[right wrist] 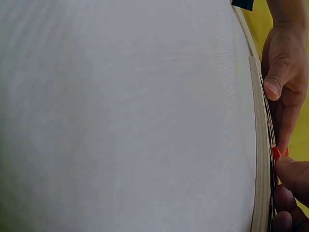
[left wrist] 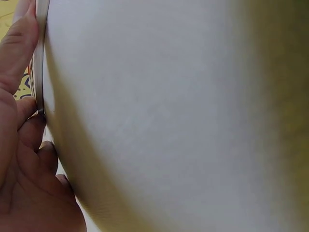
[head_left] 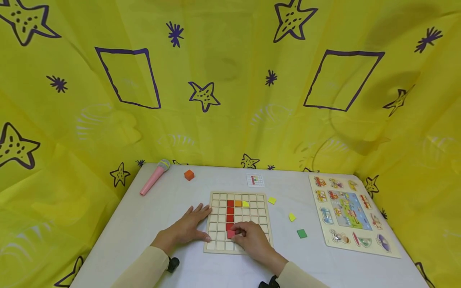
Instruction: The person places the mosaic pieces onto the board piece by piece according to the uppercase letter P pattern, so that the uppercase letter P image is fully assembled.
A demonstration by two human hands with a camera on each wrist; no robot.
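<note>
Here the right hand (head_left: 252, 239) pinches a small red tile (head_left: 231, 234) over the lower middle of the wooden grid board (head_left: 238, 221) on the white table (head_left: 144, 224). The left hand (head_left: 187, 228) lies flat, fingers spread, pressing the board's left edge. The tile looks light, stiff and probably smooth; best held by its side edges, fingertips only.

Both forearms wear long cream sleeves (head_left: 144, 264) reaching the wrists, each with a black wrist-mounted camera unit (head_left: 173, 263) strapped beneath; hands are bare.
</note>
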